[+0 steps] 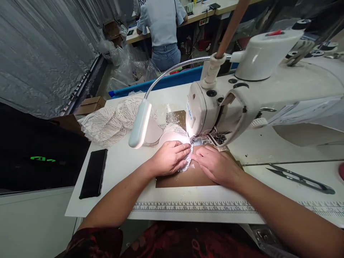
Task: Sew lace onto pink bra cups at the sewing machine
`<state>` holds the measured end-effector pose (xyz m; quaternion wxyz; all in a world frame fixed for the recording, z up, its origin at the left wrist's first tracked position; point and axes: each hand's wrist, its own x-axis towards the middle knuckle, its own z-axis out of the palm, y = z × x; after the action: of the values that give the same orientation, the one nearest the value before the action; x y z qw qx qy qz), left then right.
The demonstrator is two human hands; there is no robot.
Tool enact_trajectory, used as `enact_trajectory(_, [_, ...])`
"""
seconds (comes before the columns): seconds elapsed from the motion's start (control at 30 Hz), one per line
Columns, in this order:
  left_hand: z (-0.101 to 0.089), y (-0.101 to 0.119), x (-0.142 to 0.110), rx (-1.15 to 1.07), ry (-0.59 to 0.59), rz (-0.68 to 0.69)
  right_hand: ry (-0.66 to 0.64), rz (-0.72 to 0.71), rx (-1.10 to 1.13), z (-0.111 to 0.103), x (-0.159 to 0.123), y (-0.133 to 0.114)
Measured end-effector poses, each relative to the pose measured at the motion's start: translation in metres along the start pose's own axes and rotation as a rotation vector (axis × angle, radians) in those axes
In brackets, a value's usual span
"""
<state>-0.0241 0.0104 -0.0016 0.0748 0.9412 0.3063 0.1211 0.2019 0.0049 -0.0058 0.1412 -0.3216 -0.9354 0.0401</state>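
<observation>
A pale padded cup edged with white lace (pixel 175 135) lies under the needle area of a white sewing machine (pixel 202 107). My left hand (pixel 172 157) rests on the near side of this piece, fingers stretched forward and pressing it down, thumb apart. Just right of it, my right hand (pixel 215 161) has its fingers curled, with the foremost fingertips at the edge of the white lace fabric (pixel 188 163). Whatever sits inside those curled fingers is mostly hidden. Beneath both hands is a brown sheet (pixel 182 181). The machine head partly hides the needle and presser foot.
A lamp (pixel 140 123) on a bendable neck hangs left of the needle. Lace pieces (pixel 107 122) are heaped behind it. A phone (pixel 93 173) lies at left, thread snips (pixel 301 178) at right. A ruler strip (pixel 193 208) lines the front edge. Another person (pixel 162 28) sits beyond.
</observation>
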Motion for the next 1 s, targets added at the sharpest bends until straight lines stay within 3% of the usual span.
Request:
enact_trajectory(0.23, [0.001, 0.004, 0.006, 0.07, -0.051, -0.031, 0.082, 0.029, 0.0, 0.004, 0.0, 0.003])
enact_trajectory(0.5, [0.003, 0.004, 0.008, 0.06, -0.003, -0.09, 0.003, 0.137, -0.069, -0.006, 0.003, -0.002])
enact_trajectory(1.0, [-0.004, 0.0, -0.004, -0.082, 0.028, 0.02, 0.001, -0.105, 0.048, 0.002, -0.011, 0.006])
